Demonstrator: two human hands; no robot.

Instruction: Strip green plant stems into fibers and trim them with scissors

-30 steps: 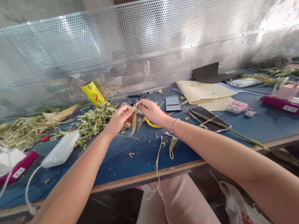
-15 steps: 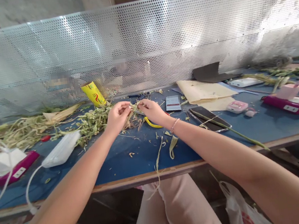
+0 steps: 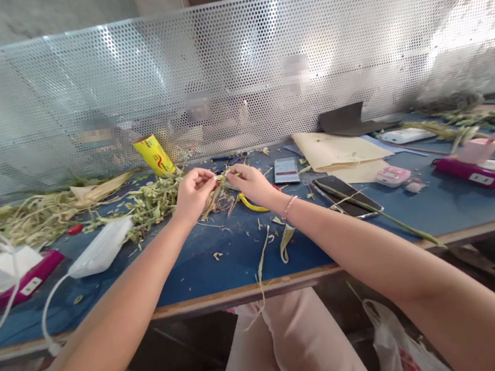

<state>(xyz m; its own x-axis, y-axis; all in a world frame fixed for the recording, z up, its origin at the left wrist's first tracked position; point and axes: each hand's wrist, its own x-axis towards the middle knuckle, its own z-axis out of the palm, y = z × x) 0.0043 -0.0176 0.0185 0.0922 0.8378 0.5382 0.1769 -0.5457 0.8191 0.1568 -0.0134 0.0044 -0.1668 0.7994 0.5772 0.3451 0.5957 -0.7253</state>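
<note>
My left hand [image 3: 195, 194] is closed, thumb against fingers, on a small piece of pale green plant matter [image 3: 223, 180]. Close to its right, my right hand [image 3: 248, 184] pinches the other side of that piece. A pile of green plant pieces [image 3: 151, 202] lies just left of my left hand. Under my right hand shows a tool's yellow handle [image 3: 252, 204]; the rest of it is mostly covered. Dry strips [image 3: 287, 243] and small scraps are scattered on the blue table [image 3: 230, 261] near my wrists.
At the left are a white power bank [image 3: 102, 247], a purple power strip [image 3: 26, 281] and dried stalks [image 3: 40, 214]. A yellow tube [image 3: 154, 155] leans by the perforated screen [image 3: 232, 77]. Rightward lie a black phone [image 3: 345, 196], brown paper [image 3: 339, 151] and a pink case [image 3: 392, 175].
Both hands stay at nearly the same spot, with slight finger movement around the plant piece. A blurred patch now shows behind the screen, right of centre.
</note>
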